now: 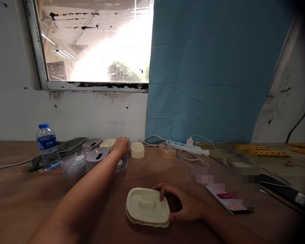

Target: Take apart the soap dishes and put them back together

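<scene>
A cream oblong lid [147, 205] with a raised central grip is set flat at the near middle of the brown tabletop [157, 173], a second edge being seen beneath its rim. Its right end is gripped by the right hand [186, 204]: the curved fingers are placed on the far right corner, the thumb is pressed to the near right corner, and a gap is left between palm and rim. At the far side, left of centre, a clear plastic container [72, 166] is seen with a pale round disc [80, 158] showing through it; whether the disc is inside or beneath cannot be told. Beside it a mauve-grey box [98, 156] with a dark slot in its top is placed, and a similar box [92, 142] is seen behind; neither interior is shown. A second clear container [123, 165] is partly covered by the left forearm. The left hand [121, 146] is held between a cream piece [107, 143] and a stack of cream lids [137, 150]; its fingertips are hidden, so whether anything is gripped cannot be told. Farther left, clear liquid is held in an upright blue-capped bottle [48, 147]. To the right, a peach-coloured container [167, 151] is set near a white power strip [186, 147].
</scene>
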Demonstrator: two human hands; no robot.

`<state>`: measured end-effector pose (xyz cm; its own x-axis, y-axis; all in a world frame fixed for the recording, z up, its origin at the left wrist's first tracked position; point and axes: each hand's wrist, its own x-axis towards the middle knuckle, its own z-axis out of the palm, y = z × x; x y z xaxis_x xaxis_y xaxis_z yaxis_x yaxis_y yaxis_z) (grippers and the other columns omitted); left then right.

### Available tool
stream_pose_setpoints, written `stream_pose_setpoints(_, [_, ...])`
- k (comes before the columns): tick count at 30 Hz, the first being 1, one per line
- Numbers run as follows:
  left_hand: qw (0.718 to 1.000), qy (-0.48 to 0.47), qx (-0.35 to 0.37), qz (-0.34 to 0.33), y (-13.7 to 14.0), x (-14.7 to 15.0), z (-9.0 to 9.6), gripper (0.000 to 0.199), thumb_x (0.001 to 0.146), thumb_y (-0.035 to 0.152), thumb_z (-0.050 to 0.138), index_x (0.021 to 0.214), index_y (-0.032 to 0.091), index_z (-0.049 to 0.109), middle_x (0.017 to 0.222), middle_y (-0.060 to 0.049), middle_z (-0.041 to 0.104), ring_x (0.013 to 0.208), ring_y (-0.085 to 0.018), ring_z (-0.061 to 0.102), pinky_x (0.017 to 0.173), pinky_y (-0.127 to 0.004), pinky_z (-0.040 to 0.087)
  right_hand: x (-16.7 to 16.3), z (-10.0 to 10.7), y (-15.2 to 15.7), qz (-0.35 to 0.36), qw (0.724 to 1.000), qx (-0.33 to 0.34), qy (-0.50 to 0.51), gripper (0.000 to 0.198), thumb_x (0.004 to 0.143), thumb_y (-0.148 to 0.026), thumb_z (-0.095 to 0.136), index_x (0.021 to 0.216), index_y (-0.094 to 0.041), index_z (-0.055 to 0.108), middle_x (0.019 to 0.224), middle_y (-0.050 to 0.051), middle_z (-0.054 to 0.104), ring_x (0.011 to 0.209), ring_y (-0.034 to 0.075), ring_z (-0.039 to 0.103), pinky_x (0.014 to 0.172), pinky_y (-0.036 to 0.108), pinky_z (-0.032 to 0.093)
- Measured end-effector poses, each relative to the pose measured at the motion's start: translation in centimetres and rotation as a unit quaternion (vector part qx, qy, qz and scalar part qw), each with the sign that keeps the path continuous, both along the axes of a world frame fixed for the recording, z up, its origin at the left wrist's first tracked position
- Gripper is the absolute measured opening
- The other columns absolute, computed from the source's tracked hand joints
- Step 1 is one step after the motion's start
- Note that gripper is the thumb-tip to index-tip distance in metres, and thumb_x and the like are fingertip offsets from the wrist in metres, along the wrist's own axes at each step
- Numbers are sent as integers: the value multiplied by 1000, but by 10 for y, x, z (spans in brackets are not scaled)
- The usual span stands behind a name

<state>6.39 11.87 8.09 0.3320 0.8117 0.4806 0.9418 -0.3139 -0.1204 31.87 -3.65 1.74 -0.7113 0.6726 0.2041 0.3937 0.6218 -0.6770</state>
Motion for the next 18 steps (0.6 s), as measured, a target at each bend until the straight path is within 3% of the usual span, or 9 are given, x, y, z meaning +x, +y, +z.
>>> stream_pose_setpoints(5, [996, -33, -33, 78, 24, 3, -15, 16, 64, 24, 62, 75, 13, 67, 79, -15, 67, 80, -26, 61, 70, -32, 43, -3, -1, 2, -8, 999, -24, 20, 38, 59, -40, 71, 88, -18, 58, 120, 9, 49, 111, 25, 45, 94, 37, 33])
stream_pose_setpoints(9, [994, -59, -29, 84, 25, -1, -22, 16, 66, 25, 64, 75, 13, 68, 80, -15, 67, 81, -26, 62, 70, -31, 43, -5, -2, 1, -18, 1000, -13, 6, 24, 74, -39, 59, 84, -18, 61, 119, 8, 50, 111, 22, 46, 95, 35, 33])
stream_pose_setpoints(14, [993, -111, 18, 24, 2, -1, -6, 23, 78, 27, 53, 91, 13, 65, 92, -14, 66, 93, -26, 58, 80, -34, 41, -5, 4, -2, -18, 1000, 5, -6, 29, 75, -40, 57, 97, -20, 57, 122, 8, 48, 114, 22, 44, 96, 36, 34])
stream_pose_setpoints(16, [991, -129, 32, -18, -18, -1, 6, 30, 82, 32, 47, 103, 15, 61, 101, -11, 64, 96, -22, 57, 82, -32, 41, -3, 10, -5, -28, 998, 49, -20, 32, 75, -38, 57, 103, -22, 53, 130, 7, 40, 118, 23, 40, 97, 37, 34])
stream_pose_setpoints(18, [986, -144, 29, -77, -47, -2, 14, 33, 83, 37, 45, 107, 19, 58, 104, -6, 64, 94, -18, 58, 81, -27, 43, 0, 17, -9, -50, 989, 135, -24, 29, 77, -33, 54, 104, -24, 50, 136, 6, 32, 121, 23, 37, 98, 37, 34])
